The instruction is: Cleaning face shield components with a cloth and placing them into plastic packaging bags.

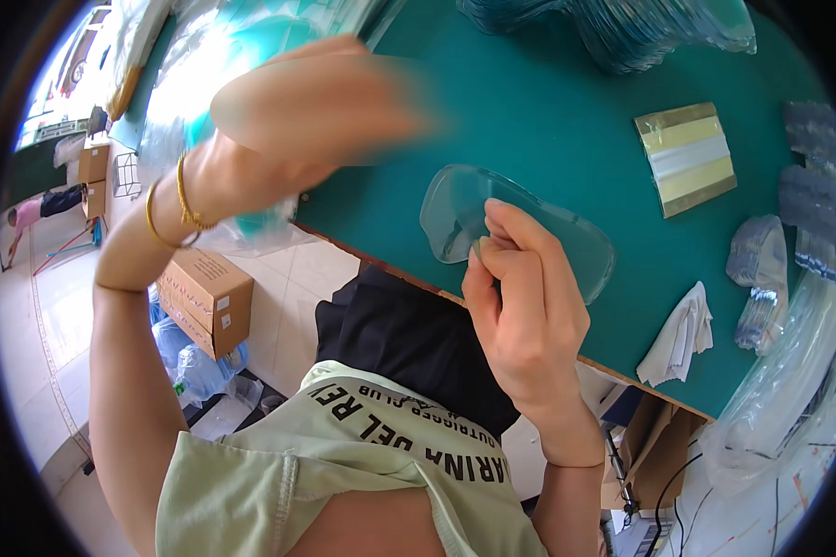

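Note:
A clear, curved plastic lens (568, 243), shaped like a goggle lens, is above or against the green tabletop near its front edge. My right hand (529, 302) covers part of it. Its thumb and forefinger are pinched together at the lens's near edge, with the other fingers curled in. To the left, my left hand (316, 107) is raised over the table's left end, beside clear plastic wrapping (190, 70). Motion smears its fingers, so whether they hold anything does not show. Bracelets circle that wrist.
Stacked clear lenses (622, 32) stand at the far edge. On the right lie a yellow-and-silver pad (685, 158), a white cloth (683, 336), more lens stacks (760, 278) and plastic bags (776, 371). A cardboard box (209, 297) sits on the floor at left. The green table (529, 111) ends before my lap.

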`<state>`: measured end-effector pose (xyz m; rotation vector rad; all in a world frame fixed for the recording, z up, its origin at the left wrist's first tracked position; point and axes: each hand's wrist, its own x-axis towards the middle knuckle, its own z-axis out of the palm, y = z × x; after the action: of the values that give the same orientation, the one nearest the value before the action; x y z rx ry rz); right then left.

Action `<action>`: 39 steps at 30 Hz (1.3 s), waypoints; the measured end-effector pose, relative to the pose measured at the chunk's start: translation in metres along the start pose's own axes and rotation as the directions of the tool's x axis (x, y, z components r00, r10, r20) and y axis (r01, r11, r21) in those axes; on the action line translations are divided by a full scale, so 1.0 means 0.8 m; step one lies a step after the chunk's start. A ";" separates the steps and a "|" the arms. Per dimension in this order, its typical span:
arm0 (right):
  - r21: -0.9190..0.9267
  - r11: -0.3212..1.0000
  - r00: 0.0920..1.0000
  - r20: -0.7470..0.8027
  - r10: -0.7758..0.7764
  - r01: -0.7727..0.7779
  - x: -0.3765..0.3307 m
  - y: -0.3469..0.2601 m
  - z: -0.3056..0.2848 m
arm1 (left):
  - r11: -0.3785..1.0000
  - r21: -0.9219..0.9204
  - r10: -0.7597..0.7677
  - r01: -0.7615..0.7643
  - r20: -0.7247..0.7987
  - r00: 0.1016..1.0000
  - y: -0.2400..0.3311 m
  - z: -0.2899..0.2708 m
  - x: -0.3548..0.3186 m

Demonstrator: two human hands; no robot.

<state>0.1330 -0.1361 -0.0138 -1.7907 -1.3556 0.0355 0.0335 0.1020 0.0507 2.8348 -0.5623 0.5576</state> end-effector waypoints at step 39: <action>-0.028 0.771 0.766 -0.148 0.626 -0.636 0.105 0.085 -0.095 | 0.998 -0.054 0.004 -0.018 -0.257 0.966 0.052 0.055 -0.022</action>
<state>0.2568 -0.1179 0.0278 -2.2037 -0.6082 0.2299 0.0158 0.0581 0.0083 2.6505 -0.5356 0.8807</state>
